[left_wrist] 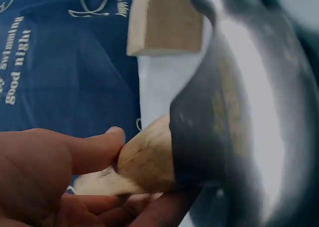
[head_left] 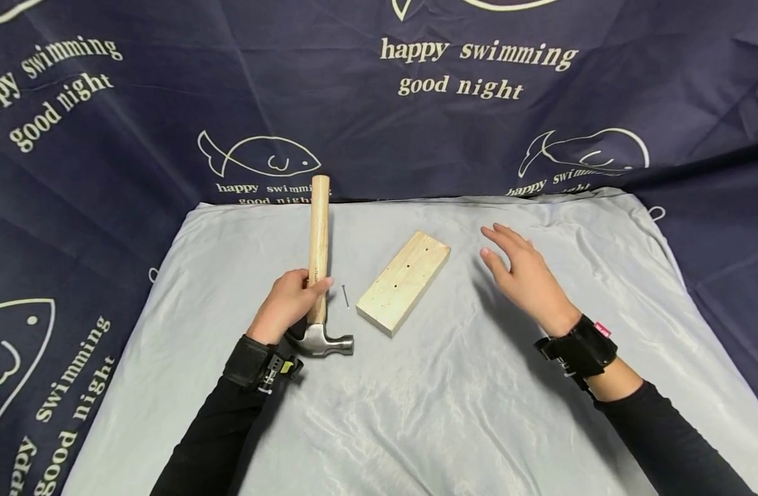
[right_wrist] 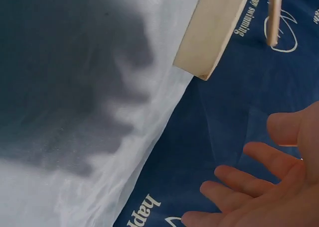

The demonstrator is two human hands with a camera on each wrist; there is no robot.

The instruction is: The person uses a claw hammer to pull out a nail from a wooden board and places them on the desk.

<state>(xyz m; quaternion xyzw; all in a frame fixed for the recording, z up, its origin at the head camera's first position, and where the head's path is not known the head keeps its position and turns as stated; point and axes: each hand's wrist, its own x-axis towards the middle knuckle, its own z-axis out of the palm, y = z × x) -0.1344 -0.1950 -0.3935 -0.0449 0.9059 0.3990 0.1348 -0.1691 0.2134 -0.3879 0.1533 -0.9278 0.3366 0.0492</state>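
My left hand (head_left: 290,303) grips a claw hammer (head_left: 319,234) by its wooden handle, thumb laid across it. The handle's end points away from me and the steel head (left_wrist: 259,117) is at the near end, close to my wrist. To the right of the hammer, a thin nail (head_left: 345,296) lies on the cloth. Beyond it a pale wooden block (head_left: 404,282) lies at a slant, with several small dark spots along its top. My right hand (head_left: 528,281) hovers right of the block, holding nothing; its fingers are spread in the right wrist view.
A light grey cloth (head_left: 453,413) covers the table. Dark blue fabric (head_left: 379,138) with printed fish and lettering hangs behind and at both sides. Each wrist wears a black strap (head_left: 580,348).
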